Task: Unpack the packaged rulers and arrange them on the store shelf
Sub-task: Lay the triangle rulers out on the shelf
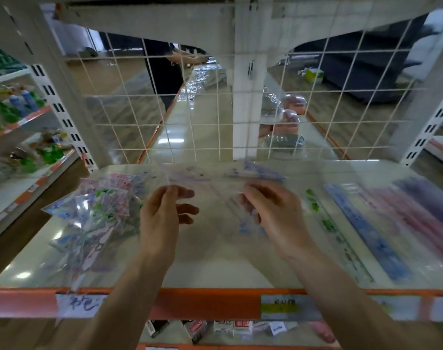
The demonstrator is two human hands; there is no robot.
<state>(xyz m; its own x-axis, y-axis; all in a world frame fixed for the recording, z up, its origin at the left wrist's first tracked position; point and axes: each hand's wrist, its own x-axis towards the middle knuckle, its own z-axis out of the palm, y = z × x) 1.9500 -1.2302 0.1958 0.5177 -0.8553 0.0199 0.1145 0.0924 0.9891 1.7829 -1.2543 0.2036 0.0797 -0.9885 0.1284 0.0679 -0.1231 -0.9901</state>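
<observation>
Both hands are up over the shelf (215, 261), side by side but not touching. Left hand (162, 213) pinches the left part of a clear packaged ruler (215, 180) with thumb and fingertips; right hand (273, 210) grips its right part. The ruler has blue print and is motion-blurred, so I can't tell if the sleeve is opened. Pile of packaged rulers (94, 215) sits on the shelf left of the hands. On the right, lying flat in a row: green-print ruler (326, 223), blue ruler (366, 233), pink rulers (412, 213). Wire grid (190, 117) backs the shelf.
</observation>
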